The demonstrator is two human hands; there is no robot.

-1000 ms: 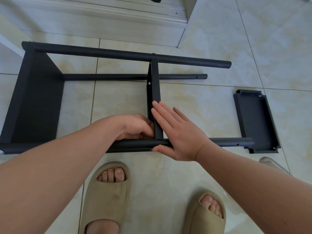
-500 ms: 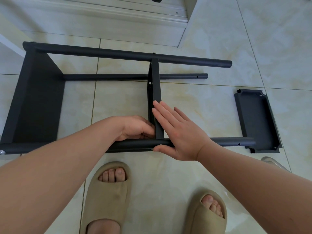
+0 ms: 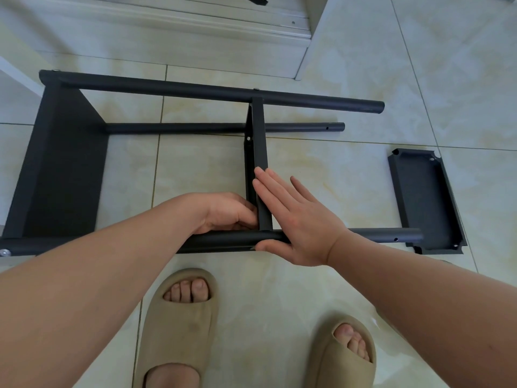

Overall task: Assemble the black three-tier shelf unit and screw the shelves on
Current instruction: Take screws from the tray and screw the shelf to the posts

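Hardly anything different from half a second back: both hands where they were, frame unmoved, only a slight drift of the view. Right hand (image 3: 291, 217) still spread flat, fingers straight and close together against the right face of the middle shelf (image 3: 258, 152), thumb tucked under the near pole (image 3: 363, 235). Left hand (image 3: 226, 212) still curled into the corner where middle shelf meets near pole, on the shelf's left side; fingertips hidden, so no telling whether pinching anything. Hands close together, parted only by the shelf's thin edge.

Frame (image 3: 212, 92) on its side on the floor (image 3: 321, 289), just ahead of the feet. Counting up: three shelves, namely an end shelf (image 3: 64, 169) fixed at the left, the middle shelf standing on edge between the poles, and a loose shelf (image 3: 425, 203) lying flat on the floor, open side up, by the right ends of the poles, its near corner just beside the near pole's tip. Three poles plainly in sight, perhaps a fourth under the near one, too hidden to say. Two hands, two tan slippers (image 3: 179, 326), one per foot.
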